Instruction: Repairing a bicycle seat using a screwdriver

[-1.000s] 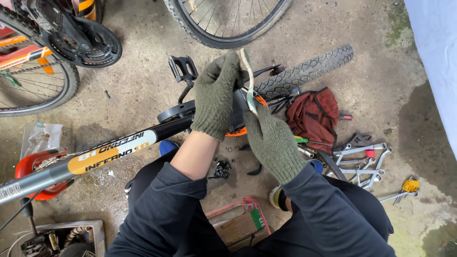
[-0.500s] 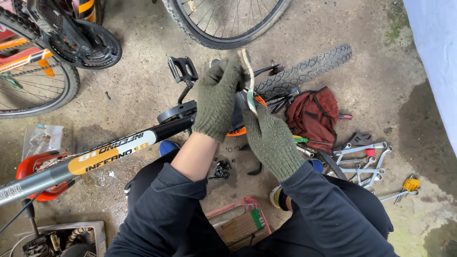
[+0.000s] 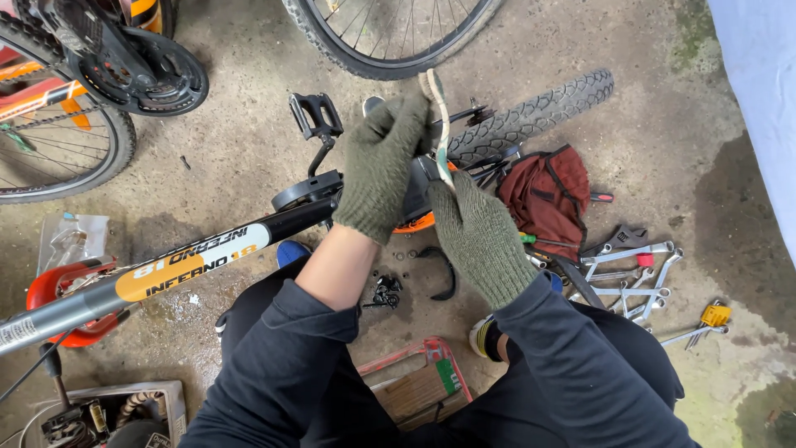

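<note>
My gloved left hand [image 3: 381, 166] and right hand [image 3: 479, 236] keep their closed grip on the pale strip [image 3: 439, 124], unchanged, above the bicycle frame [image 3: 191, 261]; beside it, the red pouch [image 3: 547, 199] lies open.

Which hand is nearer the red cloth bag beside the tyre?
Right. The right hand sits just left of the red bag; the left hand is farther left, over the bike's crank area.

left hand [image 3: 380, 166]: olive-green knitted glove, ribbed cuff | right hand [image 3: 479, 236]: matching olive-green knitted glove, ribbed cuff | sleeves: dark navy, long, smooth fabric; left one was pushed up the forearm, right one reached the glove cuff | trousers: dark
</note>
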